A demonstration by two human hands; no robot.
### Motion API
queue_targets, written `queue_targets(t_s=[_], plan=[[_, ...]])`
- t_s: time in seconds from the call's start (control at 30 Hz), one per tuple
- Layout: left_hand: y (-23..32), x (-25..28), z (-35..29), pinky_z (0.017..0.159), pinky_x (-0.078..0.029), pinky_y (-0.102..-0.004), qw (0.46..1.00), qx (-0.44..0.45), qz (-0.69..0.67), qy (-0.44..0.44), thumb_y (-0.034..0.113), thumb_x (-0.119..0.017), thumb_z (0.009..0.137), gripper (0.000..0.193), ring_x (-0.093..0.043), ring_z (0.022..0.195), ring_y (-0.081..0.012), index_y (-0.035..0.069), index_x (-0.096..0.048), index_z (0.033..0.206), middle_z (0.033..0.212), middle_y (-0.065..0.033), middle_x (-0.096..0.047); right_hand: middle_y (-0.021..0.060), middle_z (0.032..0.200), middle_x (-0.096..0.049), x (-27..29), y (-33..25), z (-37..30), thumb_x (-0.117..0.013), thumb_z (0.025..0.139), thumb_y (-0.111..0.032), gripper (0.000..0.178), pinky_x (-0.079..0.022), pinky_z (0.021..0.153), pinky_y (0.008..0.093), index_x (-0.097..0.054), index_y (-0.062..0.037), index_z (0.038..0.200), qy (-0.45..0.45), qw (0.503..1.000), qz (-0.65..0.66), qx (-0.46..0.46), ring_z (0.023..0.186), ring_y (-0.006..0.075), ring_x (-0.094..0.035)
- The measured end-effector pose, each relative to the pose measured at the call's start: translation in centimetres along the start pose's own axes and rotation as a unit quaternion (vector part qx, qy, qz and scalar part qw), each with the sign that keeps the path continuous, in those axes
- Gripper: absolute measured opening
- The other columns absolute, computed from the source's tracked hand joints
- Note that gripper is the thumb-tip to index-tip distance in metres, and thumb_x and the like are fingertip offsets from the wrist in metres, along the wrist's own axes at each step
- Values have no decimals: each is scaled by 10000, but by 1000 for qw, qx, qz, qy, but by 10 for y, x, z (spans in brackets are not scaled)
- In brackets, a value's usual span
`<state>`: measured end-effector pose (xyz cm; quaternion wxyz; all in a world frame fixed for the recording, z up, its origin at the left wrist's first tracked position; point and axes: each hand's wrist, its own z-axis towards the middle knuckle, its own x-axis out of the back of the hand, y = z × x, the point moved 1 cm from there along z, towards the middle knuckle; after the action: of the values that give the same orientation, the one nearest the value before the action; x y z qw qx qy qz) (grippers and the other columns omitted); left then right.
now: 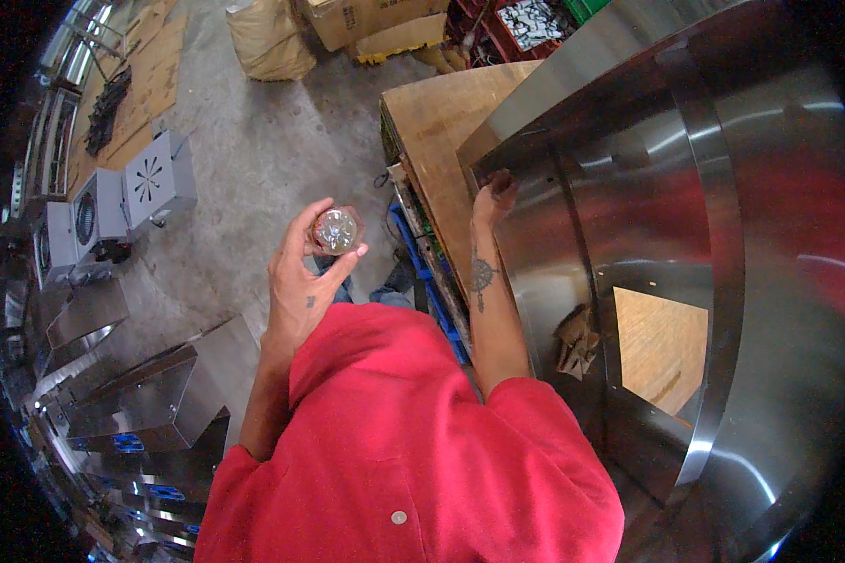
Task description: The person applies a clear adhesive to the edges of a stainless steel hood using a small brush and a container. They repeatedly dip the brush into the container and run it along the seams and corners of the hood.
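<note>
Head view: the left hand [302,272] holds a small clear bottle [336,231] raised before the chest, fingers and thumb clamped round it. The right hand [494,195] rests on the edge of a curved stainless steel hood [685,225]; its finger state cannot be told. A plywood sheet [437,122] lies beneath.

The left hand [302,272] is raised, its fingers curled in a closed grip. The right arm reaches forward, the right hand [494,195] clasped over an edge.
</note>
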<state>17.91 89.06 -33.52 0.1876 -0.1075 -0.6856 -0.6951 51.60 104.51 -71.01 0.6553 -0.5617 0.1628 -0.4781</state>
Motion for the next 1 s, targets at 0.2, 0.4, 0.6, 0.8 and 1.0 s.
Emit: queue_targets(t_s=[0.2,0.4,0.6,0.8,1.0], plan=[[1,2,-1,905,-621,-355,1000,0,25,2,81,-903,866,675,-758,1046,-225,49,-588,1463,1249,-154,-741,61,939,-635,10,-19,4,-556,1152,-306,283,-523,718,331,-570,-27,1109,-47,996,66,-49,809,155,-605],[-11,-3,-6,885,-625,-353,1000,15,0,15,87,-905,868,669,-757,1037,-224,54,-593,1459,1242,-152,-741,62,977,-644,77,-155,-17,-585,1145,-300,259,-526,783,300,-571,-43,1116,-131,930,258,-226,830,146,-610],[-10,-14,2,875,-624,-351,999,32,-31,-24,94,-905,871,663,-752,1034,-221,74,-599,1458,1239,-150,-737,89,1048,-670,156,-317,-66,-587,1137,-177,128,-543,809,296,-580,-50,1143,-215,935,244,-143,872,155,-645],[-17,-10,25,916,-611,-346,995,-37,-37,-83,54,-891,868,670,-750,1081,-214,70,-591,1466,1273,-134,-733,170,1021,-746,167,-387,-88,-722,993,-16,105,-569,789,397,-704,0,1096,-230,930,169,231,903,326,-711],[-27,3,64,903,-616,-361,984,-105,-25,-144,33,-880,852,662,-746,1072,-251,62,-596,1449,1272,-152,-715,158,977,-725,135,-403,-103,-758,961,-8,137,-549,746,422,-709,-17,1089,-205,951,88,215,864,336,-690]])
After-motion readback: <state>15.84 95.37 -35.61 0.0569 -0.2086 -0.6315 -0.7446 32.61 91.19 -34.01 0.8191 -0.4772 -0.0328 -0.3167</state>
